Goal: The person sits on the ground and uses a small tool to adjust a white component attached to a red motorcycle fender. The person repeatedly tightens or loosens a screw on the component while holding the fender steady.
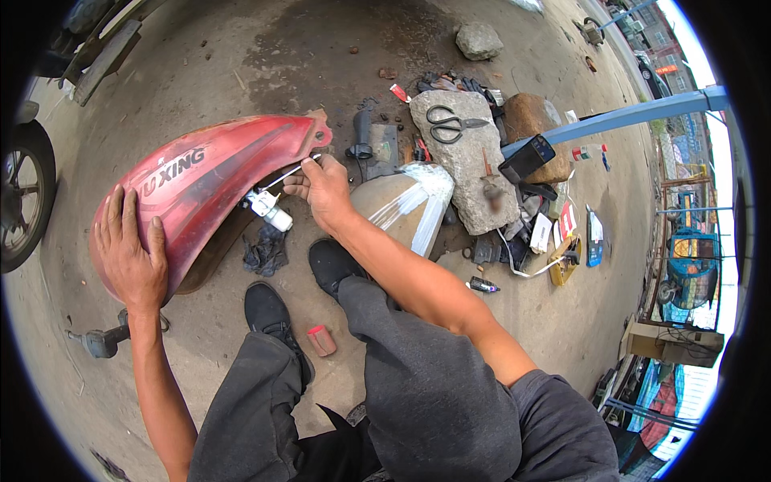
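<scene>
A red motorcycle fuel tank [217, 149] lies tilted on the ground at the left. Spread flat on its painted side, my left hand [130, 249] rests with fingers apart. Close to the tank's narrow end, my right hand [321, 186] is closed in a pinch on a thin, light-coloured rod [283, 178]. The rod slants down toward the tank's lower edge, above a white and metal fitting [269, 210]. Whether its tip touches the tank or the fitting I cannot tell. Below the fitting lies a crumpled black plastic bag [265, 249].
Scissors [454, 123] lie on a concrete slab [438, 157] to the right, beside a phone [528, 158]. A silver-streaked stone [409, 205] sits near my right forearm. A red block [321, 341] lies by my shoes. A blue beam [626, 119] crosses the right side.
</scene>
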Demonstrator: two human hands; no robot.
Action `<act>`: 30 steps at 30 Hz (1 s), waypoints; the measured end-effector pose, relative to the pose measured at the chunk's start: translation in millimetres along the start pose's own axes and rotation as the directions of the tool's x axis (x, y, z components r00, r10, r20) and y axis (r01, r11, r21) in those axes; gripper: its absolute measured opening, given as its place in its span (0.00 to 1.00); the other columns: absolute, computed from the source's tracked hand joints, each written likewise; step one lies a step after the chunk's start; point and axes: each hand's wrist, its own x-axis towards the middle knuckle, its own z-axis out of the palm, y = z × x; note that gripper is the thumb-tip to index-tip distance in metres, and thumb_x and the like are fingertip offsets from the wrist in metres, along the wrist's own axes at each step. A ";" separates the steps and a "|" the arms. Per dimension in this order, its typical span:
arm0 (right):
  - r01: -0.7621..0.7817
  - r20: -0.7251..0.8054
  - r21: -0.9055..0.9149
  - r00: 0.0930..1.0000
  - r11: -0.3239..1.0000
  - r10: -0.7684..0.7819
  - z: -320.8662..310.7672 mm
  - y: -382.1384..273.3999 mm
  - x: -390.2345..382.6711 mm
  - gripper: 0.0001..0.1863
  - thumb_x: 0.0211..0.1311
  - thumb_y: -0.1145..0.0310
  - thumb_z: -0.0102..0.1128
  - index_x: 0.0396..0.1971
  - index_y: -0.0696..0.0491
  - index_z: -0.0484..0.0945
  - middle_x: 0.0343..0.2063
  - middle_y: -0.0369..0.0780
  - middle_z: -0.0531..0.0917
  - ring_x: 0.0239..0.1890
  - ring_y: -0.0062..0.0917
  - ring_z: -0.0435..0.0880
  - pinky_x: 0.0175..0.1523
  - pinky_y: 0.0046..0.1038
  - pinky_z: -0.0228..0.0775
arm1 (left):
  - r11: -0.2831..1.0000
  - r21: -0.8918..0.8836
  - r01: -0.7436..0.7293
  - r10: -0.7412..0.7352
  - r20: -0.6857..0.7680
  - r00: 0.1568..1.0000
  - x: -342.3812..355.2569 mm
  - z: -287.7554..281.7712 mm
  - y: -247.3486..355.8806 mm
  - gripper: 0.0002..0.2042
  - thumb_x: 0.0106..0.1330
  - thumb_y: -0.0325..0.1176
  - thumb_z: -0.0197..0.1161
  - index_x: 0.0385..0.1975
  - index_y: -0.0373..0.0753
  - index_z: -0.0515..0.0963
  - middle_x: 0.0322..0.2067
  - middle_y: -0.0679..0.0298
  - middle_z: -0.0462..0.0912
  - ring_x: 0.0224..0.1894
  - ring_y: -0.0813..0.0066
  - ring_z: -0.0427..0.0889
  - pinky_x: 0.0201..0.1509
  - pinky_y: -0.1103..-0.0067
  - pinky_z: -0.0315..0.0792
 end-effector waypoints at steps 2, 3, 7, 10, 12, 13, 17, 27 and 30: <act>-0.019 0.004 0.028 1.000 0.999 0.019 0.5 1.7 1.4 0.11 0.71 0.69 0.48 0.45 0.61 0.70 0.37 0.42 0.80 0.31 0.24 0.82 0.36 0.25 0.80 | 1.000 0.007 0.002 -0.002 0.003 1.000 -0.6 0.1 -0.9 0.24 0.71 0.45 0.52 0.63 0.41 0.70 0.66 0.59 0.68 0.69 0.60 0.63 0.73 0.64 0.50; -0.078 0.007 0.061 0.997 0.995 0.077 -2.8 4.6 4.7 0.10 0.71 0.70 0.47 0.44 0.61 0.70 0.37 0.43 0.80 0.31 0.25 0.82 0.36 0.25 0.79 | 1.000 0.005 0.001 -0.001 0.001 1.000 -0.3 0.2 -0.7 0.24 0.71 0.45 0.52 0.63 0.41 0.70 0.66 0.59 0.68 0.69 0.60 0.63 0.73 0.64 0.50; -0.409 0.035 0.248 0.910 0.878 0.414 -19.7 31.3 28.6 0.09 0.72 0.72 0.44 0.43 0.61 0.70 0.36 0.44 0.80 0.31 0.27 0.81 0.38 0.26 0.79 | 1.000 0.001 -0.002 0.002 -0.005 1.000 0.2 0.7 0.0 0.24 0.71 0.45 0.52 0.63 0.41 0.70 0.66 0.59 0.68 0.69 0.60 0.63 0.73 0.64 0.51; -0.567 0.086 0.361 0.811 0.740 0.579 -24.5 52.2 35.6 0.09 0.72 0.73 0.43 0.43 0.60 0.71 0.35 0.43 0.80 0.33 0.27 0.80 0.39 0.26 0.79 | 1.000 -0.005 -0.004 0.004 -0.008 1.000 0.7 0.7 0.5 0.24 0.71 0.45 0.52 0.63 0.41 0.70 0.66 0.59 0.68 0.69 0.60 0.63 0.73 0.64 0.51; -0.594 0.094 0.400 0.784 0.698 0.614 -23.9 58.1 36.1 0.08 0.72 0.73 0.42 0.42 0.60 0.71 0.34 0.42 0.79 0.34 0.28 0.80 0.39 0.26 0.79 | 1.000 -0.010 -0.005 0.005 -0.009 1.000 0.4 0.6 0.2 0.24 0.71 0.45 0.52 0.63 0.41 0.70 0.66 0.59 0.68 0.69 0.60 0.63 0.73 0.64 0.50; -0.577 0.083 0.419 0.793 0.701 0.604 -24.0 57.2 35.8 0.08 0.72 0.73 0.42 0.42 0.60 0.71 0.34 0.42 0.79 0.34 0.28 0.80 0.39 0.26 0.79 | 1.000 -0.012 -0.005 0.005 -0.010 1.000 0.1 0.6 -0.1 0.24 0.71 0.45 0.52 0.63 0.41 0.70 0.66 0.59 0.68 0.69 0.60 0.63 0.73 0.64 0.50; -0.449 -0.044 0.353 0.868 0.821 0.494 -26.6 45.5 30.6 0.08 0.72 0.72 0.44 0.43 0.60 0.70 0.34 0.42 0.79 0.33 0.27 0.80 0.38 0.26 0.80 | 1.000 -0.020 -0.003 0.003 -0.009 1.000 -0.7 1.1 -1.3 0.24 0.71 0.45 0.52 0.63 0.41 0.70 0.66 0.59 0.67 0.69 0.59 0.63 0.73 0.64 0.50; -0.025 0.011 0.060 1.000 0.998 0.024 -3.6 0.8 5.1 0.11 0.71 0.69 0.48 0.45 0.61 0.70 0.35 0.42 0.79 0.31 0.25 0.82 0.35 0.25 0.80 | 1.000 -0.007 0.004 -0.004 0.002 1.000 -0.2 1.7 -0.7 0.24 0.71 0.45 0.52 0.64 0.41 0.69 0.66 0.59 0.67 0.69 0.59 0.62 0.74 0.64 0.49; -0.003 0.005 0.018 1.000 1.000 0.003 1.4 -0.6 1.2 0.11 0.71 0.69 0.47 0.45 0.61 0.70 0.35 0.42 0.79 0.31 0.24 0.82 0.35 0.24 0.80 | 1.000 -0.005 0.007 -0.007 0.005 1.000 -0.5 1.7 -1.2 0.24 0.71 0.45 0.52 0.64 0.41 0.69 0.66 0.59 0.67 0.69 0.59 0.62 0.74 0.64 0.49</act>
